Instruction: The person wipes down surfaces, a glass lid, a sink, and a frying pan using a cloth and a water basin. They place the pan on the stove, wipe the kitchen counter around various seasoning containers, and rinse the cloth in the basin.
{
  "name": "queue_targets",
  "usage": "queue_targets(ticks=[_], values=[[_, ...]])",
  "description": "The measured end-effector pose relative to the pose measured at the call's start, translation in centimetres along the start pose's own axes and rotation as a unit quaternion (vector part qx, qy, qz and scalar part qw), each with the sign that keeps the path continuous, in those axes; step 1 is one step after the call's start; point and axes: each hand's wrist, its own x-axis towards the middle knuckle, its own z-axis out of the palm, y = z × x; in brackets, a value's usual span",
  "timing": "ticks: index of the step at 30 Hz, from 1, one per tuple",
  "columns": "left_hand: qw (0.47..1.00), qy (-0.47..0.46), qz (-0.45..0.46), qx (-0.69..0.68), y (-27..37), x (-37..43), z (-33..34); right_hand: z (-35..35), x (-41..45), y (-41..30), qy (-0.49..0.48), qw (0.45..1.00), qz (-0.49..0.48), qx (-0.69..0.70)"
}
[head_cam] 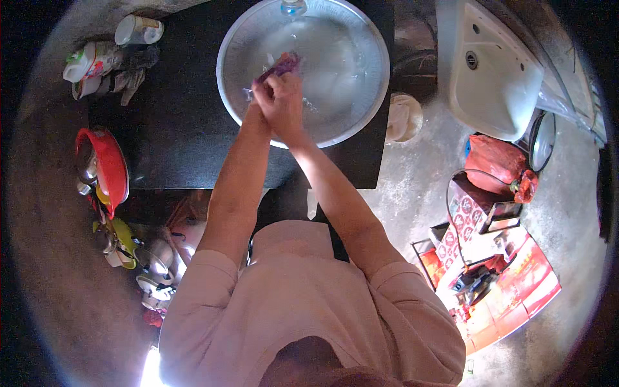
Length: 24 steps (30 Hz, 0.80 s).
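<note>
Both my hands are close together over a wide round metal basin [382, 72] with cloudy water in it. My right hand [285, 99] grips a purple, wet-looking piece [288, 63], perhaps cloth; blur hides what it is. My left hand [259, 94] is pressed up against the right one and largely covered by it, so its fingers do not show. Part of the purple piece sticks out beyond the knuckles, above the water. At the basin's far rim is a clear object with a bluish tint [293, 7], cut off by the picture's edge.
The basin rests on a black tabletop [169, 159]. Left are a jar [139, 30], a white jug [84, 65] and a red basin [111, 164]; pots [154, 256] lie lower. Right are a white washbasin [498, 92], a red bag-covered object with a hose [498, 159] and a patterned box [464, 213].
</note>
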Motion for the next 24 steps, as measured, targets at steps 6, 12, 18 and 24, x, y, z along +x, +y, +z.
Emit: queue_targets(ticks=[6,12,18,24], values=[[0.934,0.283,0.142,0.166,-2.3,1.1,2.4,2.0,3.4,5.9,0.012,0.977,0.201,-0.069],[0.901,0.270,0.214,0.265,-1.2,-2.3,4.1,-1.3,5.8,12.1,-0.013,0.961,0.145,-0.233],[0.832,0.371,0.178,0.372,-5.2,-4.4,8.4,-2.3,1.8,14.5,-0.099,0.967,-0.003,-0.234],[0.969,0.204,0.000,0.136,-3.8,-3.0,9.0,-7.2,3.9,5.6,-0.247,0.962,-0.091,-0.080]])
